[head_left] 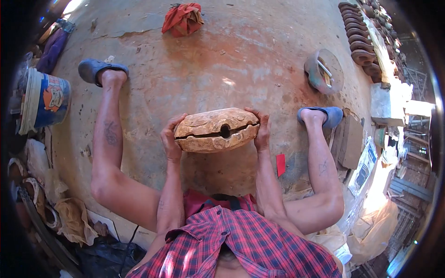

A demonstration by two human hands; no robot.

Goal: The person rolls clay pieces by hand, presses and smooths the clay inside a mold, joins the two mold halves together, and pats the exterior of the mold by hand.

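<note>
Stained floor (245, 60) stretched out, a red cloth (182, 21) near its far edge and a round basin (313, 74) toward its right. Over its near side, the left hand (172, 139) and right hand (262, 132) were clamped on opposite ends of a split brown block (208, 123).

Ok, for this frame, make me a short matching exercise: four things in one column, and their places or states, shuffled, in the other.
Things:
1. two-part block
2. crumpled cloth
3. round basin
4. bucket

Places or states:
A. at the picture's left edge, with blue on its side
B. held between the left hand and the right hand
C. on the right, a pale stick inside
D. red, near the top edge

Pairs: 1-B, 2-D, 3-C, 4-A
</note>
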